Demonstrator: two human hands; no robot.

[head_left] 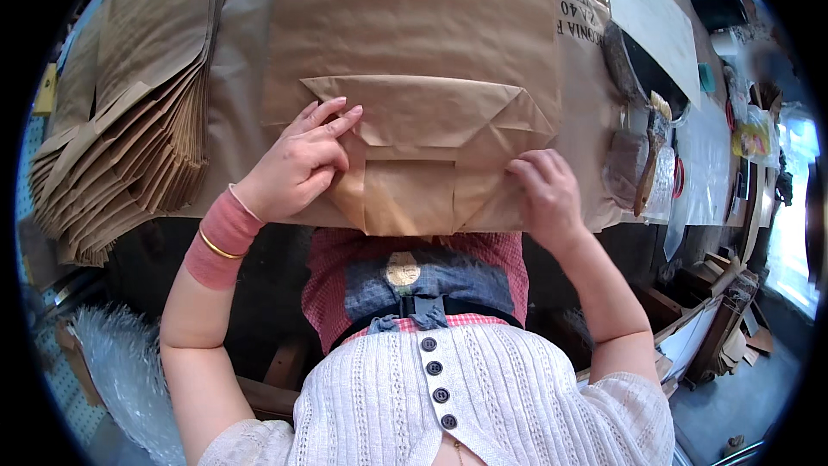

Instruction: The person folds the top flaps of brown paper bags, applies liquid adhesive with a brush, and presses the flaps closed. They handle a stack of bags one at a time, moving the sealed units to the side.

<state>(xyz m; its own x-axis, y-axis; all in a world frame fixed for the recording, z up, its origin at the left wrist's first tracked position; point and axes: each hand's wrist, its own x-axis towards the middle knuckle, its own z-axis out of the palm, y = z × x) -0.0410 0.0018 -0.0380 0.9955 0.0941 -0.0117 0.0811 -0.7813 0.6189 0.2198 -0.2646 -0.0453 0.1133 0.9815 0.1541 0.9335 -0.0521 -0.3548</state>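
A brown paper bag (414, 26) lies flat in front of me, its bottom end toward me. That end is opened into folded flaps (410, 177) with slanted creases at both sides. My left hand (304, 155) rests on the left side of the folds, its fingers stretched out and apart over the paper. At the right side, the curled fingers of my right hand (545, 185) pinch the bag's edge. The thumb of this hand is mostly hidden.
A fanned stack of brown paper bags (129, 155) stands at the left. To the right lie a brush (652, 151), red-handled scissors (677, 181), a dark trough-like container (638, 65) and a white sheet (655, 13). Clear plastic strands (125, 371) hang at the lower left.
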